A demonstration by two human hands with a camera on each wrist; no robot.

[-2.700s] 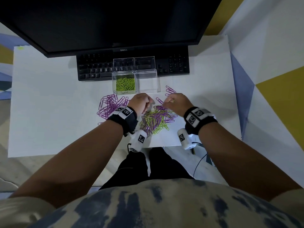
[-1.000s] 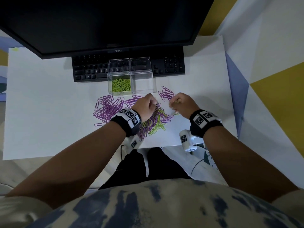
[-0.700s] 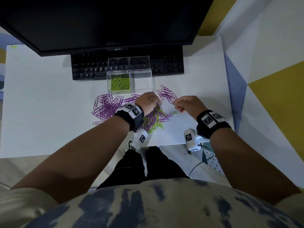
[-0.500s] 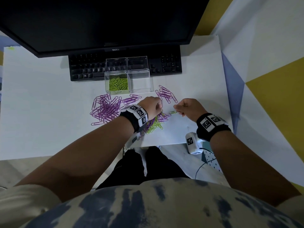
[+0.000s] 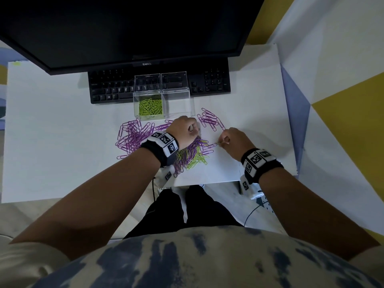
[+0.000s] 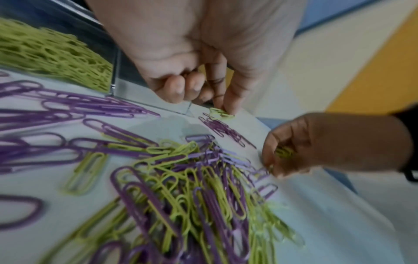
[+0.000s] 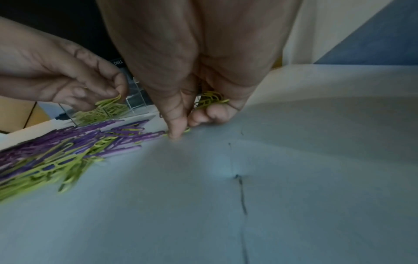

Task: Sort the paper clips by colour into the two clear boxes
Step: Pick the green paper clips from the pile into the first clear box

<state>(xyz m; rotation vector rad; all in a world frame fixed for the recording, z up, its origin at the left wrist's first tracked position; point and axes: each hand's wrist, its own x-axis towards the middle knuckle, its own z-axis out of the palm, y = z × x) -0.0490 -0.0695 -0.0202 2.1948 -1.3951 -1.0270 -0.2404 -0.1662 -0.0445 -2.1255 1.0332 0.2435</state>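
— Two boxes, and only one has clips in it. Why do you not drop anything now?

— My right hand (image 5: 233, 141) already keeps a small bunch of green clips (image 7: 211, 99) curled in the palm, and its thumb and forefinger pinch one more green clip (image 7: 186, 130) flat on the white desk (image 5: 52, 132), at the right edge of the mixed pile (image 5: 191, 155). My left hand (image 5: 184, 129) pinches a few green clips (image 7: 110, 102) too, near the front of the left clear box (image 5: 150, 106), where the green ones lie.

— And the purple ones?

— They lie loose: one heap (image 5: 135, 135) left of my wrist, a smaller group (image 5: 211, 120) in front of the right clear box (image 5: 179, 104), which looks empty.

— How do you do this step well?

— I think I should slide the clip away from the pile before I lift it, because clips hook into each other and a purple one may come with it. I keep the other fingers closed, so the bunch does not fall. Then both hands empty over the left box.
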